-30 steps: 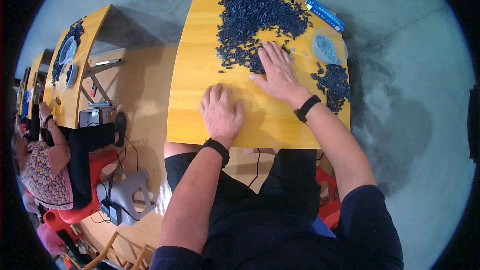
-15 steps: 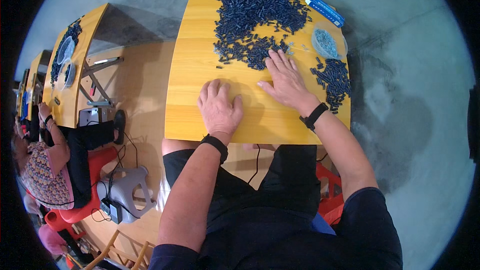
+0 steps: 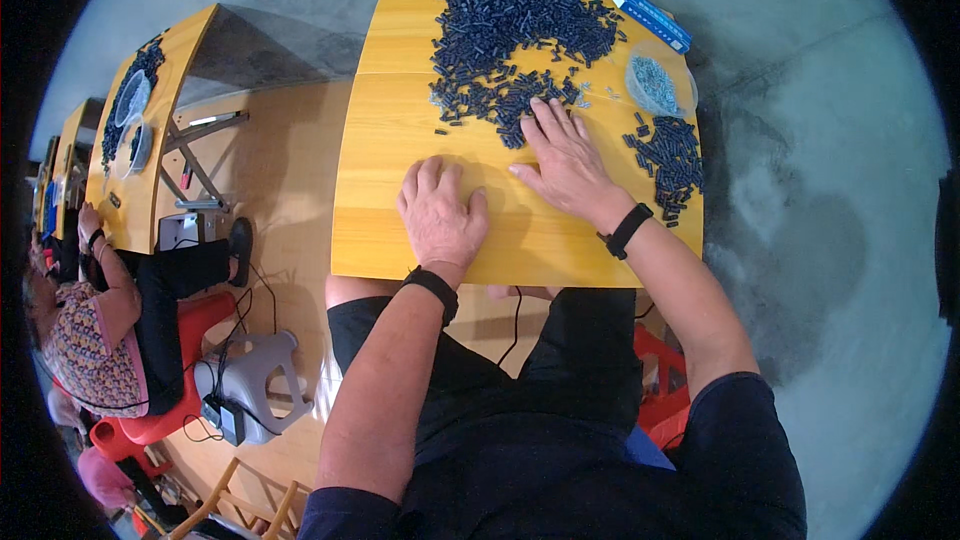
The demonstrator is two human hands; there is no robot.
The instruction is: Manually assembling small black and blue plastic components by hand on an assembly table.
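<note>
My left hand [image 3: 441,213] rests on the yellow tabletop [image 3: 380,240] near its front edge, fingers loosely spread and nothing seen in it. Farther to the right, my right hand [image 3: 567,162] lies palm down with fingers stretched, its fingertips touching the near edge of a heap of small black cylindrical parts [image 3: 515,15]. What lies under those fingertips is hidden. A smaller group of the same black parts [image 3: 668,160] is to the right of that hand. Behind this group, a clear plastic bowl [image 3: 690,90] holds many small silvery pieces [image 3: 654,85].
A blue-and-white oblong box [image 3: 652,18] with a dark cord lies at the table's far right corner. To the left stands another yellow table [image 3: 180,50] with black parts and clear bowls [image 3: 133,100]. A person [image 3: 95,350] sits there on a red stool [image 3: 200,325], beside a grey stool [image 3: 255,370].
My right hand has shifted slightly left, fingertips still at the heap's near edge. My left hand is practically unmoved.
</note>
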